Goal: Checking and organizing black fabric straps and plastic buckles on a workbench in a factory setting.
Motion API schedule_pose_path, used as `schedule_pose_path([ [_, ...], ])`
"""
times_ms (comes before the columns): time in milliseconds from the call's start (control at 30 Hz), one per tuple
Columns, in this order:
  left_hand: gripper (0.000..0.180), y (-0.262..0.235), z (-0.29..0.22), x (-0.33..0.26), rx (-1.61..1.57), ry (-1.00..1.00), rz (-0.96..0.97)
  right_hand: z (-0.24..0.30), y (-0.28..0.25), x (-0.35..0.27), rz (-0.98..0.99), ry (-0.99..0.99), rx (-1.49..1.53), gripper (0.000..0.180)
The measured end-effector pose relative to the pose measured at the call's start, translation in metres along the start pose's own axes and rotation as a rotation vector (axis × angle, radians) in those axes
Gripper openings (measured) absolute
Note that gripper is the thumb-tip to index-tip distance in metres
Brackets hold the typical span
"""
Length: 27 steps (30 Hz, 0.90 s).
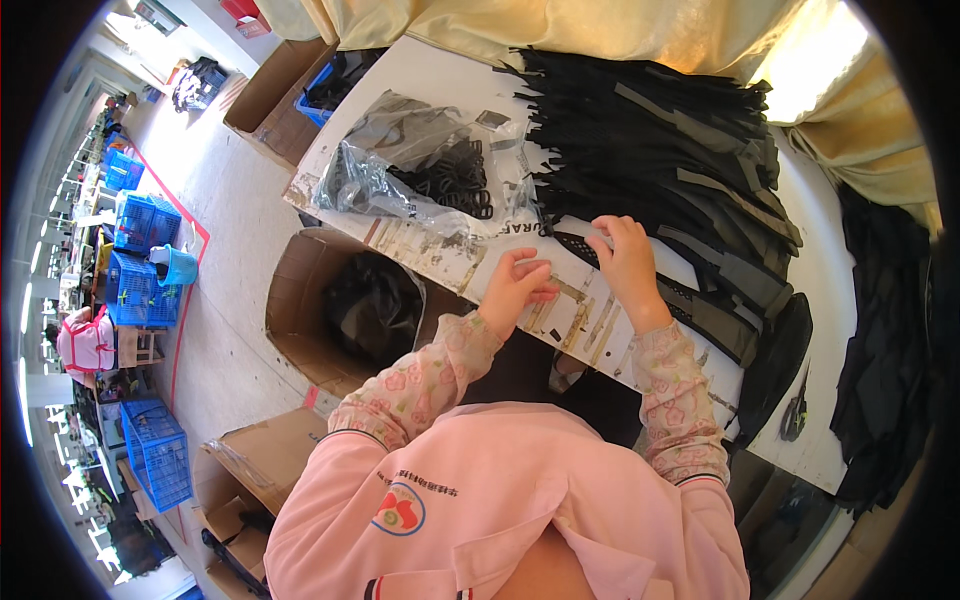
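My left hand (516, 287) is above the table's near edge, its fingers loosely curled and apart, with nothing visible in them. To its right, my right hand (629, 262) hovers at a black perforated strip (574, 246), thumb and fingers apart. I cannot tell whether it touches the strip, part of which is hidden behind the hand. Beyond the hands lies a wide pile of black fabric strips (640, 140) with frayed-looking left ends and some grey pieces. A clear plastic bag (400, 150) holding black pieces rests to the left on the white table (800, 440).
Scissors (795, 412) lie near the table's right end, beside more black strips (880, 350). An open cardboard box (300, 300) lined with black plastic stands at the left below the edge. Yellow curtains (600, 30) hang behind. Blue crates (155, 450) and a person (87, 340) are far left.
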State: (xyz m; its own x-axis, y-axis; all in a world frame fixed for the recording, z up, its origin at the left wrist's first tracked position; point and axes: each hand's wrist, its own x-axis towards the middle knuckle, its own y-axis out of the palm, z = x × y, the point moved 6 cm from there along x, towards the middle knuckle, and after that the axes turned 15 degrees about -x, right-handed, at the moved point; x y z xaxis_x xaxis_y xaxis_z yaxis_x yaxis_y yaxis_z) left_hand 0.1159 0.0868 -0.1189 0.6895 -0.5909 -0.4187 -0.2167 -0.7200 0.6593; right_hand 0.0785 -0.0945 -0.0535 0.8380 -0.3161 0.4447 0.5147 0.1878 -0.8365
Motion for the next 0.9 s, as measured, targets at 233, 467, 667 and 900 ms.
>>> schedule_pose_path([
  [233, 0.044, 0.003, 0.006, 0.023, -0.231, -0.107, 0.044, 0.001, 0.018, -0.027, 0.237, -0.042, 0.268, 0.016],
  [467, 0.022, 0.02, 0.007, -0.001, -0.368, -0.224, 0.314, 0.002, 0.01, -0.048, 0.588, 0.208, 0.788, 0.015],
  [667, 0.018, 0.025, 0.004, -0.01, -0.398, -0.184, 0.371, 0.028, -0.014, -0.029, 0.384, 0.117, 0.88, 0.021],
  [900, 0.021, 0.022, 0.001, -0.016, -0.346, -0.146, 0.356, 0.041, -0.017, -0.028, 0.477, 0.045, 0.789, 0.016],
])
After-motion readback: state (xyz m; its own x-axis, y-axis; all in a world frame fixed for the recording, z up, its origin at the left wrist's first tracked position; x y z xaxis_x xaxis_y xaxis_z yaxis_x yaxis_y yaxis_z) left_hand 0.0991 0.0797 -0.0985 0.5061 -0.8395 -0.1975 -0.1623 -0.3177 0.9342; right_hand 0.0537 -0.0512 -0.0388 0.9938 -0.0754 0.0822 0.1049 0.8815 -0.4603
